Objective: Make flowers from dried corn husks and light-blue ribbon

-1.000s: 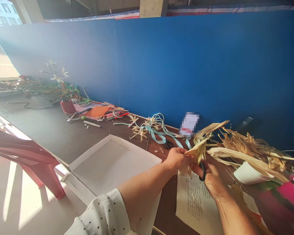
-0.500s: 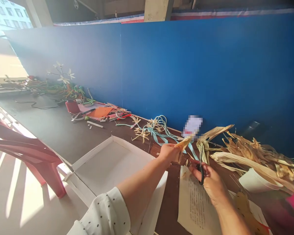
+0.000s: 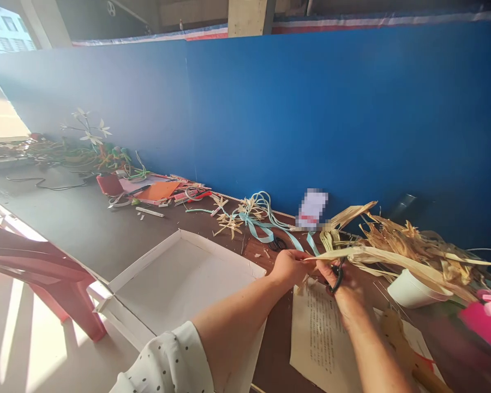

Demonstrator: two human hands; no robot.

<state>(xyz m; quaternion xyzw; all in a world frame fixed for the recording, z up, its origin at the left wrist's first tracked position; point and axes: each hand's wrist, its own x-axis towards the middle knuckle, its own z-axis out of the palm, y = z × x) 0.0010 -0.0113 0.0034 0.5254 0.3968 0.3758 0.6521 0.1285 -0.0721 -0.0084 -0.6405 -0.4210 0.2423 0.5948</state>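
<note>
- Leftward, resting on the tabletop (image 3: 123, 232): shallow white tray (image 3: 196, 275).
- Next, pinching a pale husk strip (image 3: 329, 254) in the left hand (image 3: 288, 268), above the tabletop.
- Just beside, gripping black-handled scissors (image 3: 339, 277) in the right hand (image 3: 345, 296); too unclear to tell about blade contact.
- Farther right, sitting tilted near dried husks (image 3: 396, 237): white cup (image 3: 415, 290).

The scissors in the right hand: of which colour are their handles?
The scissors' handles are black, best seen in the head view.
</note>
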